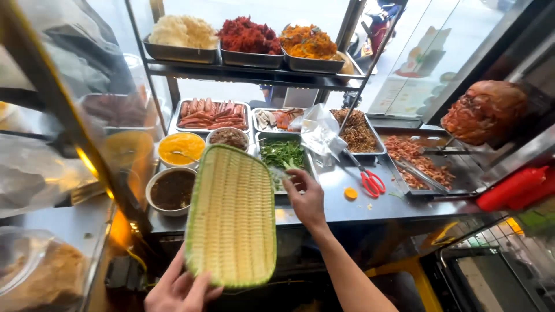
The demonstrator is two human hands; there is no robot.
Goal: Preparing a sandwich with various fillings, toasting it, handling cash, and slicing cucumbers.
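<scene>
My left hand (178, 288) grips the near end of a long woven basket tray (232, 215), pale yellow with a green rim, held tilted above the steel counter (370, 203). My right hand (305, 196) reaches forward past the basket's right edge to the metal tray of green herbs (282, 154), fingers pinched at its near end. Whether the fingers hold any herbs is too small to tell.
Sausages (213, 114), sliced meats and fried bits sit in metal trays behind. Bowls of yellow sauce (180, 148) and dark sauce (172, 189) stand at the left. Red scissors (370, 180), tongs, red bottles (513, 188) and a meat spit (484, 110) lie right. Shredded toppings fill the upper shelf.
</scene>
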